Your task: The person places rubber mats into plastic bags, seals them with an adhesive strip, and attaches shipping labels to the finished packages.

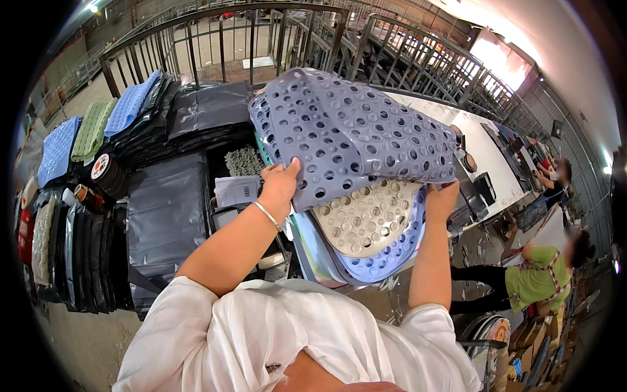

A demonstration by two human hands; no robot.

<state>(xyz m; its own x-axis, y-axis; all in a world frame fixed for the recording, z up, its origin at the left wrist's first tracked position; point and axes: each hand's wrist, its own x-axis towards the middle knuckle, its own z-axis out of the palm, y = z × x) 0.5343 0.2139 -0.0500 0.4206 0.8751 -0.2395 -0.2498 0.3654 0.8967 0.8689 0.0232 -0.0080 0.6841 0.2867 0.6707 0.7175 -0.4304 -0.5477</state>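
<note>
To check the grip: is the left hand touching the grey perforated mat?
Touching: in the head view the left hand grips the grey mat's lower edge.

a white paper label sheet with a barcode (pixel 238 190) lies beside flat grey plastic packages (pixel 163 215); a round white-and-red label (pixel 100 166) tops a black roll.

Workbench (pixel 163 215), grey-sheeted: black bagged stacks (pixel 202 114) at 12 o'clock; blue mats (pixel 134 101) and green mat (pixel 91 127) at 10; tape rolls (pixel 104 173) at 9; paper label (pixel 236 191) centre.
</note>
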